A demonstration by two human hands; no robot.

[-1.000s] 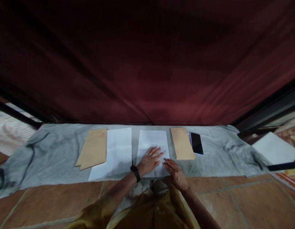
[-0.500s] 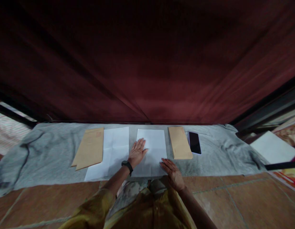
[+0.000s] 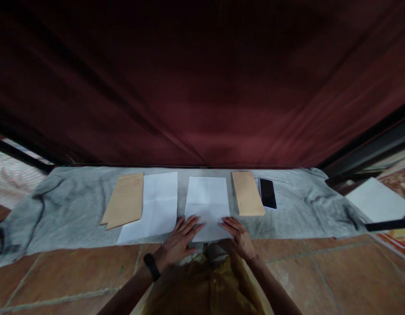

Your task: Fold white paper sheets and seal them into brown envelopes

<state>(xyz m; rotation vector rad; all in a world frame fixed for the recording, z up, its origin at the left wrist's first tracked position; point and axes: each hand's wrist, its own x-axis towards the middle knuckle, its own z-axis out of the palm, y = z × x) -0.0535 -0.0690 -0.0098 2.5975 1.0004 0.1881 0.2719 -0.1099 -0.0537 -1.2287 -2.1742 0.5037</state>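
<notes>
A white sheet of paper (image 3: 207,197) with a faint crease across it lies on the grey cloth in front of me. My left hand (image 3: 181,238), a dark watch on its wrist, rests its outstretched fingers on the sheet's near left corner. On the near right edge of the same sheet lie the spread fingers of my right hand (image 3: 238,236). Left of it is another white paper (image 3: 159,197), partly covered by brown envelopes (image 3: 127,199). To the right sits a further brown envelope or stack of them (image 3: 247,194).
A phone (image 3: 267,193) with a dark screen lies beside the right-hand envelope. The grey cloth (image 3: 297,210) covers a long narrow surface. Dark red fabric (image 3: 202,109) hangs behind it. A white board-like piece (image 3: 378,199) is at far right, above the tiled floor (image 3: 320,271).
My left hand has slid from the middle of the sheet back toward me, to its near left corner. My right hand has stayed nearly in place at the near right edge.
</notes>
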